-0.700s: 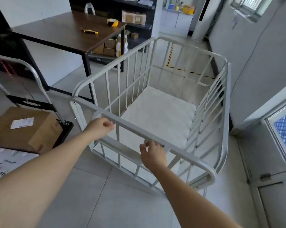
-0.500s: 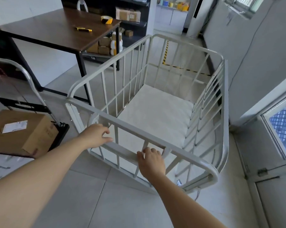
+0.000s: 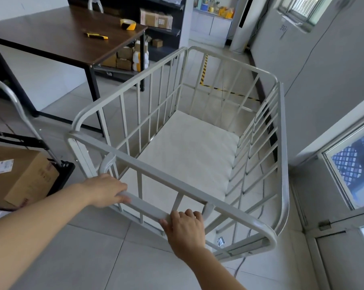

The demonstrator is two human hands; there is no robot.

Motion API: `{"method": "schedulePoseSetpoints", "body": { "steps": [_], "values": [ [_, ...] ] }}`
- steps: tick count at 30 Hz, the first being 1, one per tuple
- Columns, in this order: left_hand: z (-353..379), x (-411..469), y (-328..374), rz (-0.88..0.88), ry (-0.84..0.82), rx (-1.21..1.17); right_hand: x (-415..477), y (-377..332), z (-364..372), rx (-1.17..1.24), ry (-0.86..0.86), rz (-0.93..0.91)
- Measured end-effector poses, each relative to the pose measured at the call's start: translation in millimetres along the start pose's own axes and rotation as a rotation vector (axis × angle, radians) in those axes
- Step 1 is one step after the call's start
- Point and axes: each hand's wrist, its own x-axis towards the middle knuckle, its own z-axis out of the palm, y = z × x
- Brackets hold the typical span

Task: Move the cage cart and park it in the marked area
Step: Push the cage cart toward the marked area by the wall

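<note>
— Two hands are seen in the single head view, both laid on the near handle bar point(image 3: 149, 208) of the cage cart point(image 3: 189, 151). How is it held?

— The bar is wrapped by the left hand point(image 3: 105, 190) at its left end, fingers closed over the top. The right end is gripped by the right hand point(image 3: 186, 229), fingers curled over and thumb tucked beneath. A wide, two-handed hold is judged to be chosen so the cart can be steered as well as pushed.

— Where is the cart placed?

— It is stood on the tiled floor, empty, between a dark table point(image 3: 59, 36) on the left and a grey wall on the right. Striped floor tape point(image 3: 225, 91), taken to be the marked area's edge, is seen ahead through the far bars. The cart is not yet parked there. A boxed trolley point(image 3: 20, 174) is kept just beside the left corner, so clearance there is judged tight.
</note>
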Motion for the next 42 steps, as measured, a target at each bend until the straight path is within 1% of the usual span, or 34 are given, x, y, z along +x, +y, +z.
{"method": "schedulePoseSetpoints", "body": {
  "steps": [4,7,9,10,12,20,25,34,42],
  "values": [
    [7,5,-1,0.020,0.049,0.104,7,2,2,-0.024,0.053,0.034],
    [-3,6,8,0.026,0.064,0.127,11,7,-6,-0.017,-0.036,-0.001],
    [-10,9,17,0.048,0.094,0.129,15,13,-9,-0.007,-0.044,-0.075],
    [-12,12,20,0.057,0.106,0.128,17,18,-9,-0.001,-0.012,-0.110],
    [-16,17,25,0.054,0.108,0.128,21,27,-12,0.003,0.007,-0.133],
    [-31,44,35,0.040,0.079,0.123,44,54,-19,0.007,-0.011,-0.120],
    [-44,65,45,0.055,0.114,0.140,63,77,-21,0.002,0.013,-0.136],
    [-74,117,66,0.059,0.137,0.087,111,131,-30,0.004,0.015,-0.164],
    [-107,170,87,0.033,0.140,0.062,161,181,-43,-0.023,-0.021,-0.156]
  ]
}}
